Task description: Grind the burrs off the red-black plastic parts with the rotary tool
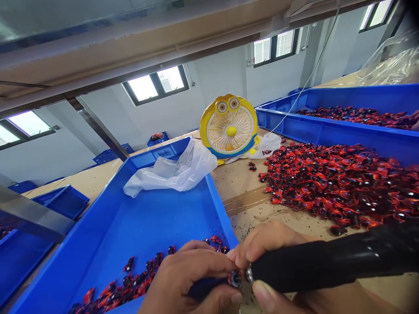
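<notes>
My left hand [190, 279] pinches a small red-and-black part [234, 278] at the bottom of the view, over the near corner of a blue tray [131, 226]. My right hand [278, 257] grips a black pen-shaped power tool [330, 261], whose metal tip touches the part. The tool's body runs off to the right. A big heap of the same red-and-black parts [340, 183] lies on the cardboard-covered table to the right of my hands. A smaller scatter of parts [124, 288] lies in the blue tray beside my left hand.
A yellow cartoon-faced desk fan [229, 126] stands at the back of the table. A white plastic bag [173, 172] drapes over the tray's far end. Another blue tray [327, 131] with parts sits at right. More blue crates [62, 200] stand at left. A beam runs overhead.
</notes>
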`<state>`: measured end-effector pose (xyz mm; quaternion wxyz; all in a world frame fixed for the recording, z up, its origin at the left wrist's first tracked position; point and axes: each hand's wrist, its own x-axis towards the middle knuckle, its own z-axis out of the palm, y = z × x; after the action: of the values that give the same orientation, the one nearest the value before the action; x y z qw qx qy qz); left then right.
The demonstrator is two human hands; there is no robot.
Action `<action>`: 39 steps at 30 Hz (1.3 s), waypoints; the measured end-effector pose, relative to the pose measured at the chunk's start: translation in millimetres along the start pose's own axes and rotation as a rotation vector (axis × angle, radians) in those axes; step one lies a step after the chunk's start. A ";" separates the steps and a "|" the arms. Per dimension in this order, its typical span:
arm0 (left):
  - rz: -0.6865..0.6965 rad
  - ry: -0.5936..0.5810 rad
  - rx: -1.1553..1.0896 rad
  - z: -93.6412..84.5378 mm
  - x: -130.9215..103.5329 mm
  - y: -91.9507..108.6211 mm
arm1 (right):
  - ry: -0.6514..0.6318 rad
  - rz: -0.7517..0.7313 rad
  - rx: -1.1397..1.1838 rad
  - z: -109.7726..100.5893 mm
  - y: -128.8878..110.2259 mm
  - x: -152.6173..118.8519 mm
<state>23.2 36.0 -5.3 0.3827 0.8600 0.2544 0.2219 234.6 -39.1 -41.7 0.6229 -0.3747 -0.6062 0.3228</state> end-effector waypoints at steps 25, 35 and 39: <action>0.059 0.097 0.023 3.2 1.2 2.4 | -0.146 0.071 -0.181 -9.4 -8.1 3.1; 0.123 0.091 0.023 3.6 0.9 2.4 | -0.037 -0.012 -0.109 -14.4 -16.6 8.3; 0.146 0.095 0.046 3.4 0.3 1.8 | 0.010 -0.015 -0.056 -8.9 -15.9 6.9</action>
<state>25.8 33.3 -6.0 0.3333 0.8733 0.2139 0.2836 243.0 -42.0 -24.3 0.6176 -0.3891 -0.6147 0.2989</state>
